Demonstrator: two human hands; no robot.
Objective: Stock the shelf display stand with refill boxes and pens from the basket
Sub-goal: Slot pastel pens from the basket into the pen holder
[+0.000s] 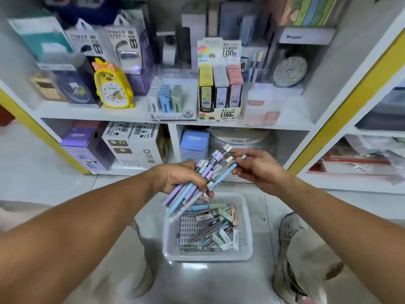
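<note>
The basket (245, 255) on the floor lies nearest, part full of refill boxes (225, 216). Above it the left hand (182, 178) grips a pen bundle (197, 185), long axis slanting up-right. The right hand (260, 170), just right, pinches one blue pen (228, 172), below the display stand (173, 102).

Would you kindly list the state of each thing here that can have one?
Left hand: gripping a bundle of pens above the basket.
Right hand: pinching one light blue pen at the bundle.
Basket: on the floor, partly filled with pens and refill boxes.
Display stand: on the shelf, three rows of refill boxes filled.
</note>
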